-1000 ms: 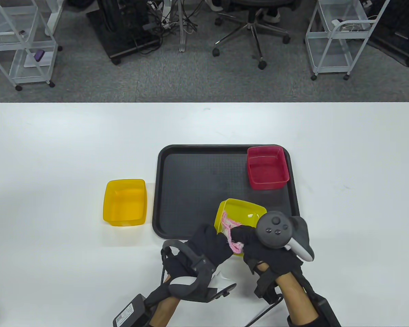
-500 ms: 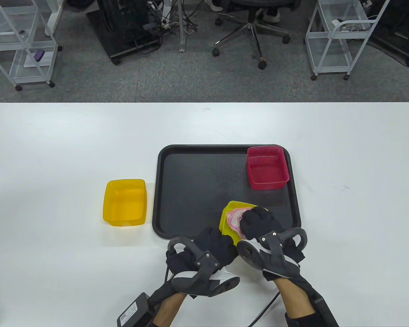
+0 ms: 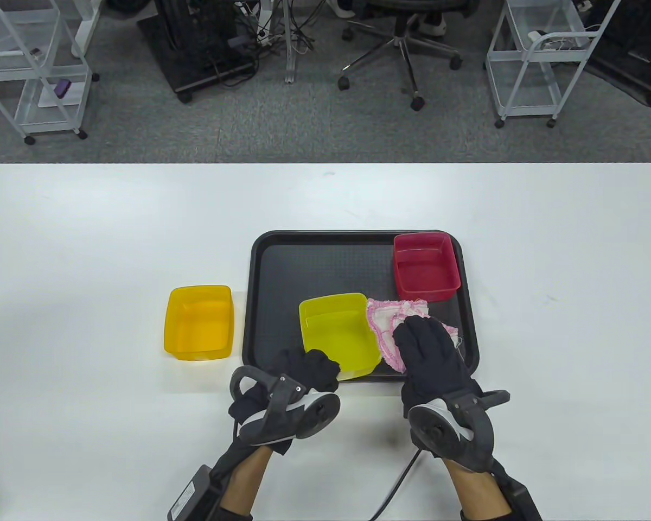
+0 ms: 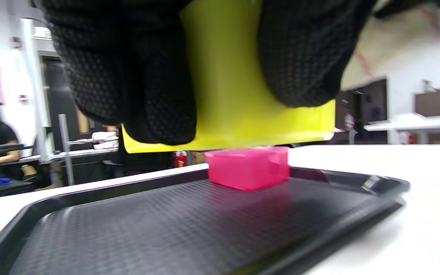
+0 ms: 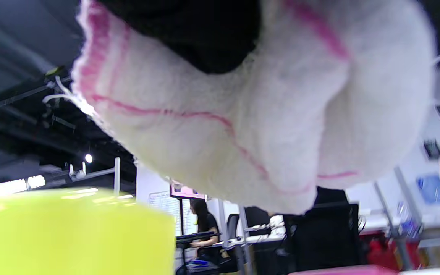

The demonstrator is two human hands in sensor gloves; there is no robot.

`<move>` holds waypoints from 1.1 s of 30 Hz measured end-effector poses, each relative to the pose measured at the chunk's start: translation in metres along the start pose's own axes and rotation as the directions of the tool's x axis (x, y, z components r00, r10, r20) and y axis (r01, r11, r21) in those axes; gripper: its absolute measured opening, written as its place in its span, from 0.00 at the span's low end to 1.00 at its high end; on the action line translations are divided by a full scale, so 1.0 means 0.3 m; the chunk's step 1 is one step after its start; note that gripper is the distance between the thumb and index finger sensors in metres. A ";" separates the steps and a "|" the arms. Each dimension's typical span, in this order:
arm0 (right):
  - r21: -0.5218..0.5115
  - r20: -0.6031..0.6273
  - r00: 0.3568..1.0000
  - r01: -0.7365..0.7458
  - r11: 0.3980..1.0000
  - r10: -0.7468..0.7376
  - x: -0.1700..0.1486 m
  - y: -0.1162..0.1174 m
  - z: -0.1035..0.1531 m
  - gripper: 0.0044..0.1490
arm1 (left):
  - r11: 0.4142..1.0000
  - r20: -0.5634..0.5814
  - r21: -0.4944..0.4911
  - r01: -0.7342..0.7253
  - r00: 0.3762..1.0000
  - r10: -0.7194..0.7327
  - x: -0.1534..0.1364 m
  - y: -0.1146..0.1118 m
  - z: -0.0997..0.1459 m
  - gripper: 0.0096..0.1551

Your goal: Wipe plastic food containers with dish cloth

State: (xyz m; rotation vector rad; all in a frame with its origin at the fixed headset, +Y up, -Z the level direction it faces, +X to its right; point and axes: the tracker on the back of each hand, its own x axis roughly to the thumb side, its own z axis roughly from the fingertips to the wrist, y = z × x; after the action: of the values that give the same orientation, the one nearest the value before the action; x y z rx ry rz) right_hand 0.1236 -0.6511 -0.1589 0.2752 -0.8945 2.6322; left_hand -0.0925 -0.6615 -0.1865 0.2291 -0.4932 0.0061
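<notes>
right hand (image 3: pixel 431 355) covers the near part of the dish cloth (image 3: pixel 393 320), so can't tell how it grips. Left wrist view cuts off the lime container (image 4: pixel 239 95) at the top.

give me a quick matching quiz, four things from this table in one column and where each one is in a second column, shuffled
Things:
1. red container
2. orange container
3. lime container
4. dish cloth

Places:
a. on the white table, left of the tray
b. near middle of the tray, its near wall held by the left hand
c. far right corner of the tray
d. on the tray, under the right hand

Pairs: 1-c, 2-a, 3-b, 4-d
</notes>
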 end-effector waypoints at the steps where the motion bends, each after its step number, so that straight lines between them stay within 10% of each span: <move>1: 0.008 -0.009 0.998 0.067 0.998 -0.067 0.002 0.006 0.006 0.25 | 0.999 -0.044 0.018 -0.027 0.999 0.028 -0.016 0.004 0.001 0.20; 11: 0.201 0.117 0.930 0.322 0.925 -0.349 0.159 0.110 0.063 0.27 | 0.962 -0.202 0.184 -0.203 0.950 0.239 -0.021 0.029 0.008 0.20; 22: 0.099 -0.132 0.901 0.426 0.899 -0.412 0.056 0.104 0.050 0.28 | 0.957 -0.167 0.192 -0.218 0.953 0.251 0.003 0.046 0.018 0.20; 33: -0.008 -0.360 0.508 0.837 0.547 -0.783 -0.187 0.126 0.029 0.28 | 0.941 0.128 0.196 -0.275 0.959 0.254 0.038 0.081 0.038 0.21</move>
State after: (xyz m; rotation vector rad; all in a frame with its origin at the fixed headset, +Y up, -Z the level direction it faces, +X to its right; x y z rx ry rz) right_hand 0.1615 -0.6991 -0.1890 0.2176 -0.2784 1.7490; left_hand -0.0893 -0.6410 -0.1663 0.3723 -0.6225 0.3133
